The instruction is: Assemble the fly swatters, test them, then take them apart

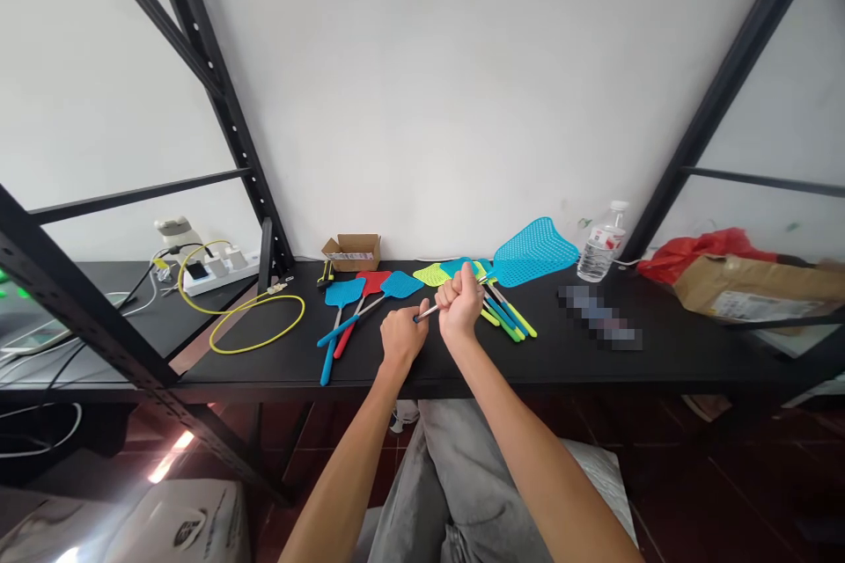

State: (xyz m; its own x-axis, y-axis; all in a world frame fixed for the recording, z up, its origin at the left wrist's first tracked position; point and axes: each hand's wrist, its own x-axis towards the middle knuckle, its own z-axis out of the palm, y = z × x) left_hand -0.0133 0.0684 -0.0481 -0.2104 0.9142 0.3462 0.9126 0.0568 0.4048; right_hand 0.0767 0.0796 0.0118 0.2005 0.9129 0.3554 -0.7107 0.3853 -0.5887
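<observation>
1 blue fly swatter (pixel 536 252) is spanning 2 closed fists: the left hand (pixel 402 334) is gripping its handle, and the right hand (pixel 460 303) is clasping its silvery shaft (pixel 429 312). Its broad head is extending rightward past the right hand, near the bottle (pixel 600 246). 3 other swatters (pixel 374 282) are lying left of both hands.

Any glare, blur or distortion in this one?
Head view: bright glare streaks the floor at lower left; head view: left post and right post splay outward toward the top, suggesting wide-angle distortion; head view: a pixelated patch obscures part of the table; head view: left hand, right hand and held swatter look fairly sharp.
</observation>
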